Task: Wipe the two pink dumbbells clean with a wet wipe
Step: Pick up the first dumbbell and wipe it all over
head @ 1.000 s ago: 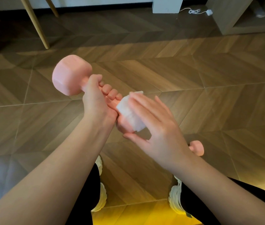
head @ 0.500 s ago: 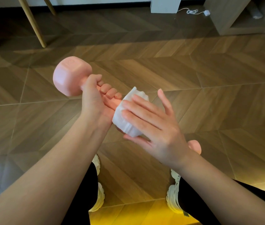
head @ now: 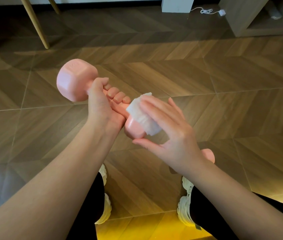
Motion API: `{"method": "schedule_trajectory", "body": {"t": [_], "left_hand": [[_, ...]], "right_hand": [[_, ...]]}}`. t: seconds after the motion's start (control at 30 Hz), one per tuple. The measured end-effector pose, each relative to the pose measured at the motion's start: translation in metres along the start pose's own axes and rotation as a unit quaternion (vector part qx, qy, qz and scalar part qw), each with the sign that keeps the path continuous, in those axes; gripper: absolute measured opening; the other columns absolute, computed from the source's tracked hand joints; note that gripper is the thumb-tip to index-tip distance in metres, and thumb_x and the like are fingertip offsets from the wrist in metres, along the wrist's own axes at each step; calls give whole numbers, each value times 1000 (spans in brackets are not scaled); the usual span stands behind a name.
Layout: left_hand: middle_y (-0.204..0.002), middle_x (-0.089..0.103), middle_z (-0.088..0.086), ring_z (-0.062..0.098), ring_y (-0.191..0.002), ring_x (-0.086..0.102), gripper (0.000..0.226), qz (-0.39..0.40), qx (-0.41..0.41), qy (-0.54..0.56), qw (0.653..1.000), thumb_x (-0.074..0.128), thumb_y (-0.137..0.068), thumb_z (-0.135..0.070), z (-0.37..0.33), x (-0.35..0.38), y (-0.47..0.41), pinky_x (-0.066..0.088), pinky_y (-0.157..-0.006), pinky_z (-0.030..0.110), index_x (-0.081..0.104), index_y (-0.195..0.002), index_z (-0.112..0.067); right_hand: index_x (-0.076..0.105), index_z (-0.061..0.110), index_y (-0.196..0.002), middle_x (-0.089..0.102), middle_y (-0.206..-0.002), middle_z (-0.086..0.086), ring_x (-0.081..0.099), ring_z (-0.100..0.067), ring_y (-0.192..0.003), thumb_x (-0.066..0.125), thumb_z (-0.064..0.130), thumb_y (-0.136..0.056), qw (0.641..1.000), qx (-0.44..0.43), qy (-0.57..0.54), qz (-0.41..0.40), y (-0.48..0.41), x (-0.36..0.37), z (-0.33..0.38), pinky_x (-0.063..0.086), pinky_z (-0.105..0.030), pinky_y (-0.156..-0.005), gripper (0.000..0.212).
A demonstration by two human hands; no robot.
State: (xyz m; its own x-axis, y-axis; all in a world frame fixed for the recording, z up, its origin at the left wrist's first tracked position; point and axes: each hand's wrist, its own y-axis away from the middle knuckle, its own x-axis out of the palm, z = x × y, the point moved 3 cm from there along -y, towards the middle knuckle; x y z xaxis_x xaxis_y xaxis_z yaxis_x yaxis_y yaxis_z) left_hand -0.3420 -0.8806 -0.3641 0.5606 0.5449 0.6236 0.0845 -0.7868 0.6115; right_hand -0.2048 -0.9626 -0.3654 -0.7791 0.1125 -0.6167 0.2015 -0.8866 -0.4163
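Observation:
A pink dumbbell (head: 75,79) is held in the air, its far head up and to the left, its near head low at centre. My left hand (head: 102,106) grips its handle. A white wet wipe (head: 143,115) lies over the near head. My right hand (head: 170,129) presses the wipe onto that head with straight fingers on top and the thumb underneath. A second pink dumbbell (head: 209,155) lies on the floor, mostly hidden behind my right wrist.
Wooden herringbone floor (head: 206,84) all around. My two white shoes (head: 184,205) stand below. Wooden furniture legs (head: 35,23) rise at the back left. A white post with a cable (head: 206,11) and a wooden cabinet (head: 251,18) stand at the back right.
My right hand slid the wipe back and forth over the near head; now the wipe sits more on top, and more of the pink head shows below it. Left hand keeps its grip.

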Motion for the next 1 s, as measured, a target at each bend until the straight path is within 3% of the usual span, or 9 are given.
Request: {"method": "schedule_trajectory", "body": {"t": [0.13,0.3,0.37,0.43,0.53,0.57,0.73,0.87,1.0], "left_hand": [[-48,25,-7,11,-40,24,38,-4,15,-10,1000,51,-92,-17,-3,-2,0,30,-42,23,34,-58,-19],[-47,23,-8,10,-37,22,39,6,5,12,1000,47,-93,-16,-2,-2,-1,29,-38,20,30,-58,-20],[-47,22,-7,10,-37,21,39,5,0,10,1000,46,-93,-16,0,-1,-1,28,-38,19,29,-59,-20],[-47,23,-7,11,-38,22,38,3,3,-3,1000,48,-93,-16,0,-1,-2,28,-39,21,31,-59,-20],[-47,25,-7,11,-38,24,38,0,7,-15,1000,49,-92,-17,-1,-2,-3,30,-42,22,32,-59,-20],[-47,25,-7,11,-38,24,38,-2,6,-14,1000,50,-92,-17,-1,-2,-3,30,-42,23,33,-59,-19],[-46,26,-7,10,-38,25,38,-8,0,-3,1000,50,-92,-17,-1,-3,-4,30,-42,23,33,-58,-20],[-47,26,-7,11,-40,25,38,0,2,-2,1000,50,-92,-17,1,-3,-3,30,-43,23,34,-57,-19],[-54,38,-4,12,-44,37,30,-11,-11,-3,1000,54,-88,-18,4,-3,-3,37,-48,23,38,-62,-17]], "right_hand": [[49,26,-141,54,-138,19,48,1,-128,90,39,-63,983,153,-92,30,-2,0,-4,41,-33,-108,89],[57,7,-133,54,-141,-4,48,-16,-135,86,25,-74,1000,-14,4,-6,-1,-1,4,32,-54,-114,68],[57,7,-132,54,-142,-4,48,-16,-136,85,23,-76,1000,-17,5,2,0,1,3,32,-55,-113,65],[53,12,-137,51,-143,5,45,-8,-136,87,27,-72,998,53,-34,26,-2,0,0,35,-45,-114,74],[46,31,-139,49,-134,24,44,11,-123,90,36,-65,983,158,-78,55,-3,-1,-4,33,-9,-102,86],[44,33,-140,49,-133,25,44,12,-121,90,37,-64,980,172,-80,56,-3,0,-4,33,-5,-99,88],[36,31,-144,36,-154,11,29,-2,-143,86,34,-71,986,144,-65,49,1,5,2,29,-25,-116,89],[29,36,-140,30,-142,37,28,9,-138,90,30,-65,992,93,-72,42,-2,5,4,24,-12,-112,97],[48,6,-136,49,-141,2,43,-9,-133,92,18,-64,996,79,-46,-4,1,6,-4,30,-15,-110,86]]}}
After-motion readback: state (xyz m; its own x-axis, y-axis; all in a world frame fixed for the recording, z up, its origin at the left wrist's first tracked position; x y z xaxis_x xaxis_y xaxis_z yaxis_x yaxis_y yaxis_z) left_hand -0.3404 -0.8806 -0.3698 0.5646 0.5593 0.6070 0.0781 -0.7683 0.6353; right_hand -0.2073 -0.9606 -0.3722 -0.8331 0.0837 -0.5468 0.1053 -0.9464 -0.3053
